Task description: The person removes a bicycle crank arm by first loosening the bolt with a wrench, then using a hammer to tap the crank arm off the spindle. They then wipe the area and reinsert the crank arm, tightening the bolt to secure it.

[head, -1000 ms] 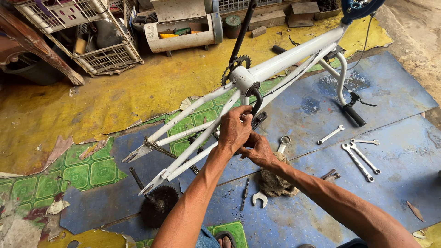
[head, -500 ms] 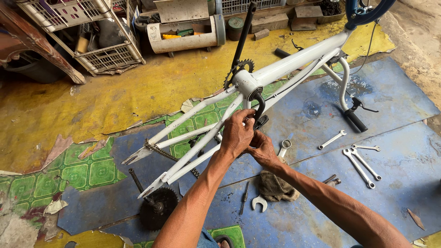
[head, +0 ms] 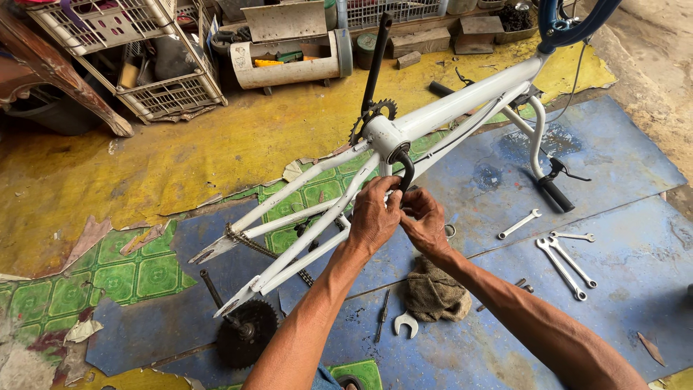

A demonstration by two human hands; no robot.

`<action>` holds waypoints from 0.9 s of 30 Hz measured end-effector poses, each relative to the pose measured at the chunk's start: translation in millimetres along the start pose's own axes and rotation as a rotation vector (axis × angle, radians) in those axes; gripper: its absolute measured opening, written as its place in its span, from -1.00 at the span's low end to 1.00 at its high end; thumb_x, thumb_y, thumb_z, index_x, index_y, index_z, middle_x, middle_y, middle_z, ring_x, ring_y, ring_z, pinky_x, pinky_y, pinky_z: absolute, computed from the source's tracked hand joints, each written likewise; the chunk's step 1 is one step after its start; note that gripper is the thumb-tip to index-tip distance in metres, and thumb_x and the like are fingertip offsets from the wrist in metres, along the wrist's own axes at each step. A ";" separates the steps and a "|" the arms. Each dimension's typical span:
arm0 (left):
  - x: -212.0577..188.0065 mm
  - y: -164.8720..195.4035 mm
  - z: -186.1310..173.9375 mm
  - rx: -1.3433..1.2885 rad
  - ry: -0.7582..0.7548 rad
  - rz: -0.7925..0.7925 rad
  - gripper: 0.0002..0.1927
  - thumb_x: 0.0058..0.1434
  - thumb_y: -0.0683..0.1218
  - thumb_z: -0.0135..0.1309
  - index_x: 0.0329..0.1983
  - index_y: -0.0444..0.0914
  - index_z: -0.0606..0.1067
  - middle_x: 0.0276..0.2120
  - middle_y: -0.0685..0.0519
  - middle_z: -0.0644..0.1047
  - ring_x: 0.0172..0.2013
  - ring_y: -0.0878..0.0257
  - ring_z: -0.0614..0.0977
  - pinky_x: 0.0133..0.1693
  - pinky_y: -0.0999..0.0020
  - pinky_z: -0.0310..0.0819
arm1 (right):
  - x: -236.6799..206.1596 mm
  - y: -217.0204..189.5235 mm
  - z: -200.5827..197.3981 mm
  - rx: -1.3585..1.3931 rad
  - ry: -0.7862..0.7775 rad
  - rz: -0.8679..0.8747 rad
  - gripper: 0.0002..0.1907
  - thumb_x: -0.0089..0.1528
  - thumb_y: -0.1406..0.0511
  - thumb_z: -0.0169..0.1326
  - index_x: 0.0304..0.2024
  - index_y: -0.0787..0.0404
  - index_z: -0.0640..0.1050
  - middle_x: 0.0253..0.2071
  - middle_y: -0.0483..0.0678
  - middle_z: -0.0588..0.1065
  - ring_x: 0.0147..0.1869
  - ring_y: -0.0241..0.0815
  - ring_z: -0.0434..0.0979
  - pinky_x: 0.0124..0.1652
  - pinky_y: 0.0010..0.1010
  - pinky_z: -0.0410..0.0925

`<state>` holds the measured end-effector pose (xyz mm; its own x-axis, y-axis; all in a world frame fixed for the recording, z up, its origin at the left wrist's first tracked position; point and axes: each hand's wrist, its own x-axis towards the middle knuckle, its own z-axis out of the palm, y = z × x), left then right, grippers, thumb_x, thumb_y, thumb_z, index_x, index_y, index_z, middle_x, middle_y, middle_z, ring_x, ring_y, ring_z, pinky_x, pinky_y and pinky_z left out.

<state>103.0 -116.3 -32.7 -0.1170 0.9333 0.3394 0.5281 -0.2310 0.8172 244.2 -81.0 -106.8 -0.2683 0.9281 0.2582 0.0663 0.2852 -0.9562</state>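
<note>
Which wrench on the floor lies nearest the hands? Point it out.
The short open-ended wrench beside the rag, just below the right hand. The three long wrenches lie together farther right on the blue mat.

Two bare forearms reach up from the lower edge and meet at centre. The left hand [head: 374, 217] curls its fingers [head: 390, 196] tight; the right hand [head: 426, 224] presses against it, fingers bent inward, pinching.
</note>
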 end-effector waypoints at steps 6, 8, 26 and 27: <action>-0.3 -1.9 2.3 0.047 0.134 0.079 -0.77 0.32 -0.13 0.05 -0.06 -0.35 0.56 -0.09 -0.16 0.60 -0.06 -0.06 0.63 0.02 0.09 0.48 | 8.2 -25.8 -5.9 0.012 0.087 -0.093 -0.73 0.24 0.33 0.27 -0.13 0.30 0.47 -0.17 -0.02 0.56 -0.07 -0.27 0.62 0.03 -0.35 0.57; -0.8 -3.9 6.8 0.003 0.142 0.011 -0.75 0.35 -0.10 0.02 -0.04 -0.37 0.53 -0.09 -0.17 0.59 -0.08 -0.06 0.63 -0.02 0.09 0.50 | 10.3 -34.2 -7.7 0.011 0.093 -0.128 -0.72 0.25 0.33 0.27 -0.09 0.32 0.48 -0.15 -0.01 0.57 -0.05 -0.27 0.62 0.04 -0.35 0.57; 0.1 -9.9 25.1 -0.325 0.021 -0.358 -0.62 0.45 0.06 -0.18 -0.03 -0.30 0.53 -0.46 -0.13 0.54 -0.44 0.15 0.55 -0.35 0.19 0.42 | 38.2 -108.6 -19.3 -0.407 0.095 -0.216 -0.52 0.18 0.36 0.30 0.03 0.34 0.35 -0.05 0.24 0.62 -0.01 0.04 0.71 -0.04 -0.24 0.56; 1.5 -4.1 22.8 -0.372 0.040 -0.386 -0.62 0.45 0.05 -0.18 -0.03 -0.30 0.53 -0.49 -0.14 0.51 -0.47 0.18 0.50 -0.36 0.20 0.38 | 39.9 -114.5 -21.1 -0.476 0.065 -0.219 -0.48 0.17 0.36 0.30 0.06 0.34 0.32 -0.05 0.26 0.61 -0.04 0.08 0.71 -0.07 -0.23 0.58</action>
<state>119.8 -107.7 -46.2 -0.2794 0.9601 -0.0072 0.1072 0.0387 0.9935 246.2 -71.6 15.8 -0.2653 0.8431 0.4678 0.4483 0.5374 -0.7143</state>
